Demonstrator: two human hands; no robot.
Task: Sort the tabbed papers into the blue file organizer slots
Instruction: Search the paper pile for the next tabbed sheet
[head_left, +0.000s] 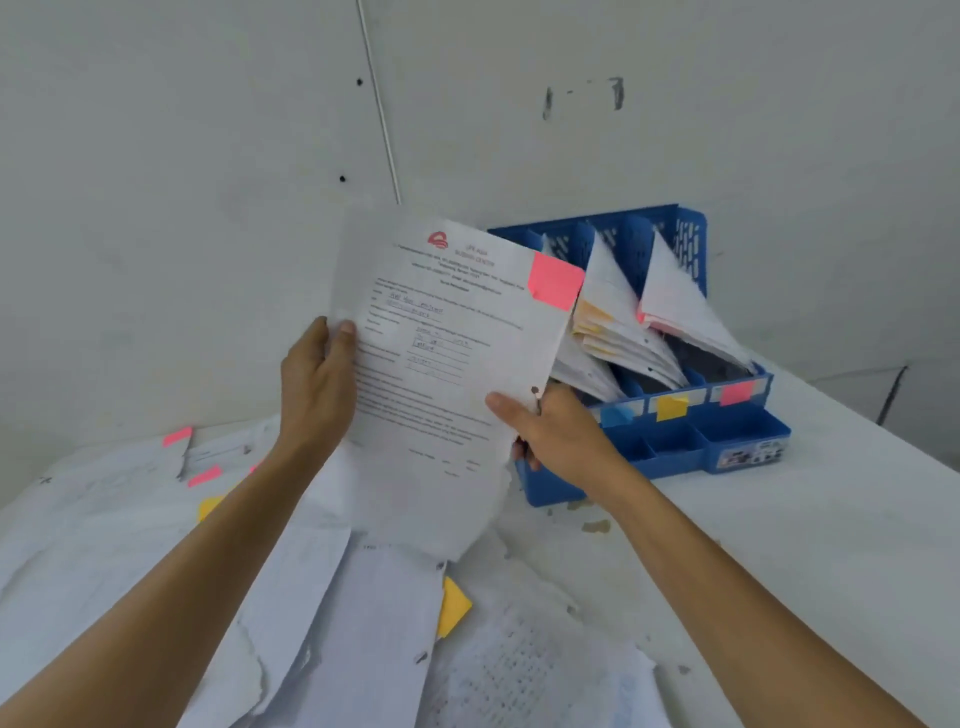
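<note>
I hold up a printed sheet (441, 353) with a pink tab (555, 280) at its top right corner. My left hand (317, 384) pinches its left edge and my right hand (556, 431) grips its lower right edge. Behind it stands the blue file organizer (675, 447), whose slots carry blue (615, 414), yellow (671, 407) and pink (736, 392) labels. Papers lean in the slots, with yellow tabs (592, 317) in the middle slot and pink ones in the right slot.
A loose heap of papers (322, 597) with pink (176, 435) and yellow tabs (453, 605) covers the white table (810, 561) at left and front. Grey walls meet in a corner behind the organizer. The table's right edge runs past the organizer.
</note>
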